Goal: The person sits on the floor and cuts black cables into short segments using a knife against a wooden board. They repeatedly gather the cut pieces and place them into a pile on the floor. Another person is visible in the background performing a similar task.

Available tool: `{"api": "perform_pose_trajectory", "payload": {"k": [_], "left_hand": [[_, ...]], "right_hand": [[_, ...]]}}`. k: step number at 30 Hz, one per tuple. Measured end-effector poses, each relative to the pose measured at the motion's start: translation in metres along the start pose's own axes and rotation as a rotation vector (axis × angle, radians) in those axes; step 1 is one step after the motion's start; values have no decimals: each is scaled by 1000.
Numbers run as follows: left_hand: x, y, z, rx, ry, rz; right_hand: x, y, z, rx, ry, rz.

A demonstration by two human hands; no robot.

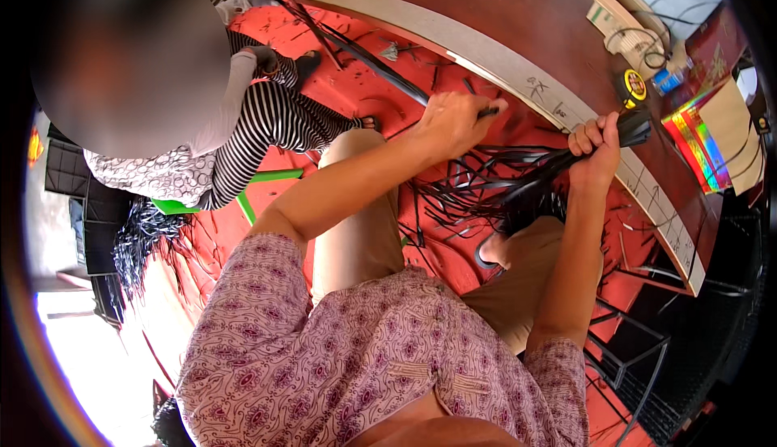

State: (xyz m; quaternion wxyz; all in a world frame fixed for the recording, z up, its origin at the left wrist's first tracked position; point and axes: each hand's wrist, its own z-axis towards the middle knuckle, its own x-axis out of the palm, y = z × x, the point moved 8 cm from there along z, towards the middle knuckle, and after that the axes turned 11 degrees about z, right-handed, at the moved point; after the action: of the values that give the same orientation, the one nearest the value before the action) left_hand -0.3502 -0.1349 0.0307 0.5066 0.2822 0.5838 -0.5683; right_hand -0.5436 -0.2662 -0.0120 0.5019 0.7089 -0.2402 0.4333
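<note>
No closed container is seen near the hands; the nearest open holder is the cream tray-like stand (622,6) up and to the right of the right hand, and coiled thin wire is seen resting on it. The right hand (595,149) is closed in a fist around a bundle of black strips (518,176) — the upper ends project just above the fist toward a yellow tape measure (633,84), while the loose ends fan out down and to the left, between the two hands and over the knees. The left hand (453,123) is closed on a single black strip (380,65), pinched at its near end, the strip running up and away to the left across the red floor (324,83). Both forearms are raised from the lower edge, the right nearly upright, the left slanted. A marked pale board (518,71) lies just beyond both hands. A seated person in striped sleeves (267,119) is placed well left of the left hand.
</note>
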Motion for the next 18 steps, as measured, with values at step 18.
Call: {"api": "perform_pose_trajectory", "payload": {"k": [18], "left_hand": [[118, -27, 57, 66, 135, 251]], "right_hand": [[-23, -7, -18, -29, -172, -80]]}}
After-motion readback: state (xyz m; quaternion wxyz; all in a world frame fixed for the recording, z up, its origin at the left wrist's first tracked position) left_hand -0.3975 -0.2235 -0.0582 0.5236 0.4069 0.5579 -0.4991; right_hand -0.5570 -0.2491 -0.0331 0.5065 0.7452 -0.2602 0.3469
